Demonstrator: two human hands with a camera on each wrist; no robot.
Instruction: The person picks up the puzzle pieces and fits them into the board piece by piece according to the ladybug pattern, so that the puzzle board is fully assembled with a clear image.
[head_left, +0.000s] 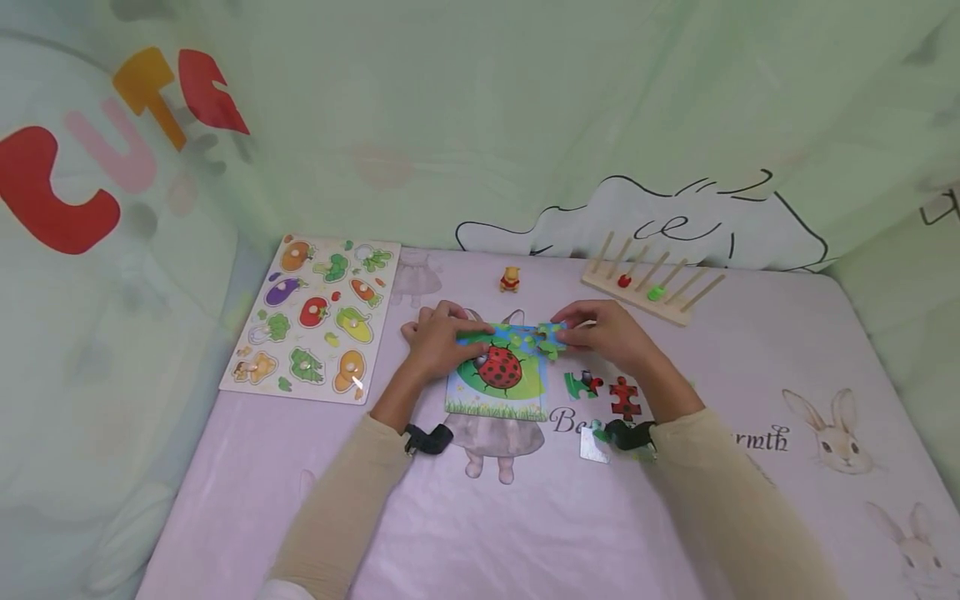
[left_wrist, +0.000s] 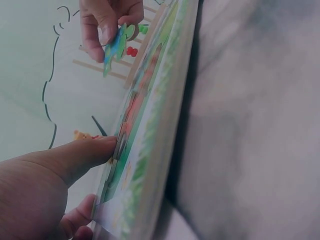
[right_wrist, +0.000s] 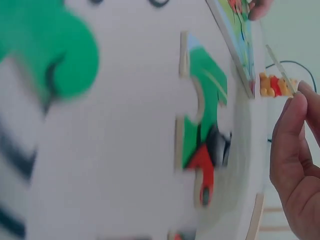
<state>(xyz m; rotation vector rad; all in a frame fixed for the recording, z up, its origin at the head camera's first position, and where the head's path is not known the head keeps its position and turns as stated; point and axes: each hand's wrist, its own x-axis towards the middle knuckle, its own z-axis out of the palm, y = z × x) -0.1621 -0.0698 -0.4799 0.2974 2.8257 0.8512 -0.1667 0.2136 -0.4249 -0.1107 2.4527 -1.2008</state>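
A square ladybug jigsaw puzzle [head_left: 498, 392] lies on the cloth in the middle of the head view. On its upper left part rests my left hand [head_left: 438, 340], with the index finger and thumb reaching over the picture. In the left wrist view the thumb [left_wrist: 85, 155] touches the puzzle. My right hand [head_left: 603, 332] pinches a blue and green jigsaw piece [left_wrist: 117, 49] over the top right corner, between thumb and fingertips. From the right wrist, that piece appears thin and edge-on. To the right lie a green-and-red piece [head_left: 581, 385] and a red spotted piece [head_left: 625, 398].
Another pale piece [head_left: 595, 446] lies partly hidden by the right wrist camera. Far left is a vegetable peg board [head_left: 375, 333]. Behind the puzzle stands a small bear figure [head_left: 509, 279]. A wooden peg rack [head_left: 637, 294] with red and green beads sits at the back right.
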